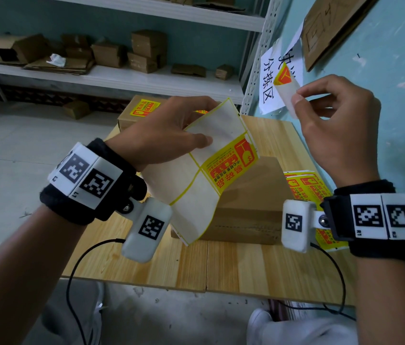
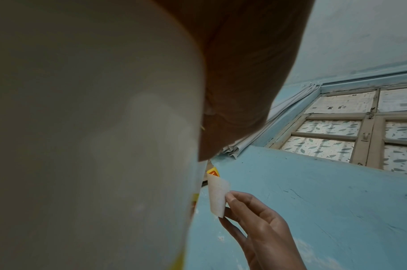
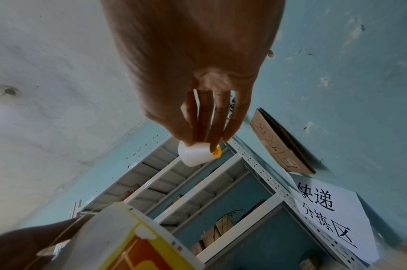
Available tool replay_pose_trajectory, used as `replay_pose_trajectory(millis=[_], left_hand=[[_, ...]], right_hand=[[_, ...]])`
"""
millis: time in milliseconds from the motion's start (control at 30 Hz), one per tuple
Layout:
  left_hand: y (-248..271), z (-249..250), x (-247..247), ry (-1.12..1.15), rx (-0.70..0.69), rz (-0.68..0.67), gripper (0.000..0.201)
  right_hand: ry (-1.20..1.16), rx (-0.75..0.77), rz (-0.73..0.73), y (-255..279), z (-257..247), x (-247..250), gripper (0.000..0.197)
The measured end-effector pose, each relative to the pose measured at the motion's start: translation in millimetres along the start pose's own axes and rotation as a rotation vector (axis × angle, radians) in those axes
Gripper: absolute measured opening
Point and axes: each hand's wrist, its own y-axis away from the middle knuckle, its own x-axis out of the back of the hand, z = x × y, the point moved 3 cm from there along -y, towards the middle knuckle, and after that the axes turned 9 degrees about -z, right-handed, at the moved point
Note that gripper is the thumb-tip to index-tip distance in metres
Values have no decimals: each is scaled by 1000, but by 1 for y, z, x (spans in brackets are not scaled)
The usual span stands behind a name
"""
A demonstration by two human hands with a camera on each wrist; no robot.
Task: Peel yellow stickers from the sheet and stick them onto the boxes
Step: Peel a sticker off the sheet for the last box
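Note:
My left hand (image 1: 171,130) grips the sticker sheet (image 1: 211,170) above the table, thumb on its front. The sheet bears one yellow sticker (image 1: 231,163); its other cells are bare backing. My right hand (image 1: 330,113) pinches a peeled yellow sticker (image 1: 287,92) up at the right, curled with its white back toward me. That sticker (image 2: 217,193) also shows in the left wrist view, and the same sticker (image 3: 195,153) in the right wrist view. A plain cardboard box (image 1: 251,210) lies on the table under the sheet. A farther box (image 1: 134,115) carries a yellow sticker (image 1: 144,108).
A stack of sticker sheets (image 1: 306,185) lies at the table's right, by the blue wall. The wooden table (image 1: 221,267) ends near me. A white metal shelf (image 1: 122,75) with cardboard boxes stands behind. A paper sign (image 1: 271,80) hangs on the shelf post.

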Motion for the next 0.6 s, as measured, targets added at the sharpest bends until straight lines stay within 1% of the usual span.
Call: replay_pose_trajectory(millis=[67,200,233,300,433,600], left_hand=[[0,-1,2,0,0,10,45],[-1,-3,6,16,-33,20,75],[-1,-2,7,23,-49,26,78],[-1,-3,9,22,-65,59,76],[-2,-9,15,16,-43,151,53],[1,-17,31,74,-20,285,50]], right_hand=[[4,-5,-1,0,0,0,13],[16,-9,-1,0,0,-1,14],[16,-9,-2,0,0,-1,14],[15,-9,-1,0,-1,-1,14],[7,-7,-3,0,-2,-2,15],[-33,-10,-10,0,-5,-7,12]])
